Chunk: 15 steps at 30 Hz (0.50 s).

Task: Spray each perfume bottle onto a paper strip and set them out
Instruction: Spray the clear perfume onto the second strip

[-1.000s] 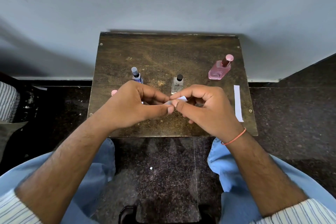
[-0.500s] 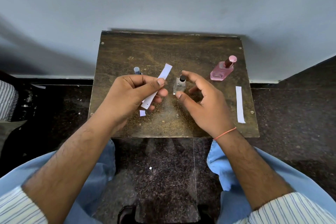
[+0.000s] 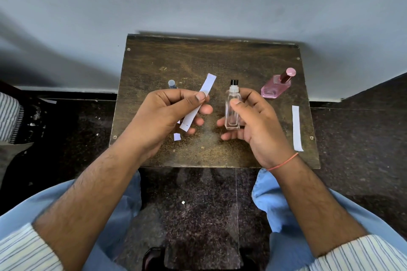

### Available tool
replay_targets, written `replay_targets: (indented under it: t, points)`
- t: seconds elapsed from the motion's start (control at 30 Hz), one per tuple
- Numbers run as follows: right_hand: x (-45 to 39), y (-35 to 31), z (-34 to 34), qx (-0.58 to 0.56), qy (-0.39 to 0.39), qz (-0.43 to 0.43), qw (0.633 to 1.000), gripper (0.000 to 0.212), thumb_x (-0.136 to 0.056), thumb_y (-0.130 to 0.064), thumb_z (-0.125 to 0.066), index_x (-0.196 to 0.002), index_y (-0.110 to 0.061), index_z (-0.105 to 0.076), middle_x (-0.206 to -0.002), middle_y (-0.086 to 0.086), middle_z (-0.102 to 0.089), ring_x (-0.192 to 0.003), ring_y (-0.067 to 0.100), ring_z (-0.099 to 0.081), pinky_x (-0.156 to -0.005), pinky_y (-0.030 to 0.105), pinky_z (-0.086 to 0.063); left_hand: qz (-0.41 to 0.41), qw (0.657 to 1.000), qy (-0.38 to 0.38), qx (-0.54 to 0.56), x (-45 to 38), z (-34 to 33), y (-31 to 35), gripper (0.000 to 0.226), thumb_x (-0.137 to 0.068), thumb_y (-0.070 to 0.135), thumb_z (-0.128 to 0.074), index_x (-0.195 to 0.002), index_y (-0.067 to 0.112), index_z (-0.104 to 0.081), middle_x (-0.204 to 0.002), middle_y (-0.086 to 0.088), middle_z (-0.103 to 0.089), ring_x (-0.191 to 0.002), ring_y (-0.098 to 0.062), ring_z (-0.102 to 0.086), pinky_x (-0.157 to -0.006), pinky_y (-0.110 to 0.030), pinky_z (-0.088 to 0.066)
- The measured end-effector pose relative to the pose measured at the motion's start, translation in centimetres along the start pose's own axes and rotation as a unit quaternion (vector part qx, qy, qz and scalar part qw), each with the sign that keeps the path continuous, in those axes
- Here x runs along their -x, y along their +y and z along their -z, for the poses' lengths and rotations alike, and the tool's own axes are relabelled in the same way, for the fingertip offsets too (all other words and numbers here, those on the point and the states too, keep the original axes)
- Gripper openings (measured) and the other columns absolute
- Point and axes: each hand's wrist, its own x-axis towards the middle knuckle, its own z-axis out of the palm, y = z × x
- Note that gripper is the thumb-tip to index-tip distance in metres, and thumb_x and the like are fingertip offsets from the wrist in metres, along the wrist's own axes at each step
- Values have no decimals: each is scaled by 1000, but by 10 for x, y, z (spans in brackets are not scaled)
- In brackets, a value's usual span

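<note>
Clear glass is what my right hand (image 3: 253, 121) grips: a small square perfume bottle (image 3: 232, 109), upright, black nozzle on top, just beside the paper strip (image 3: 198, 103) my left hand (image 3: 167, 114) pinches. I judge the strip's long axis leans up toward that nozzle, and the bottle looks nearly empty; the pink bottle (image 3: 276, 86) holds pink liquid on the desk (image 3: 220, 59).

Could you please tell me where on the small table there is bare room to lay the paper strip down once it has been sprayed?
Bare wood runs along the far edge of the table, behind the pink bottle and the grey-capped bottle. The near edge below both hands is bare too. The middle is crowded: left hand with strip, right hand with clear bottle.
</note>
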Motion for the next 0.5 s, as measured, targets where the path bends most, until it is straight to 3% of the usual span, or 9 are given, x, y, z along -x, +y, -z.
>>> replay_targets:
  t: [0.07,0.2,0.4,0.5]
  points:
    - [-1,-1,1,-22,-3,-5,1000,17,-95,-29,-67,-112,-24,-67,-92,5,-64,-75,21,-70,-52,31,-52,4,1000,1,5,-1,-2,0,25,-95,32,-73,-106,12,-83,-97,-8,-84,-73,-16,-72,-61,-26,-60]
    - [-3,-1,4,-29,-1,-3,1000,18,-95,-30,-60,-111,-23,-61,-92,3,-65,-67,16,-52,-52,29,-32,13,1000,-3,-1,-5,-6,-2,22,-100,28,-71,-107,11,-83,-99,-10,-85,-73,-16,-73,-60,-25,-61]
    - [-3,-2,5,-22,-27,-44,998,53,-100,-50,-39,-120,-15,-72,-84,2,-59,-68,11,-47,-57,30,-30,14,1000,-8,-9,-8,-10,-2,20,-101,26,-70,-106,12,-83,-100,-10,-85,-74,-17,-72,-61,-27,-60]
    - [0,-6,4,-57,-40,-67,995,55,-102,-55,-39,-114,-14,-74,-83,2,-59,-68,13,-48,-58,31,-32,11,1000,-8,-12,-9,-11,-2,20,-101,26,-70,-106,12,-83,-100,-10,-85,-74,-17,-73,-61,-27,-59]
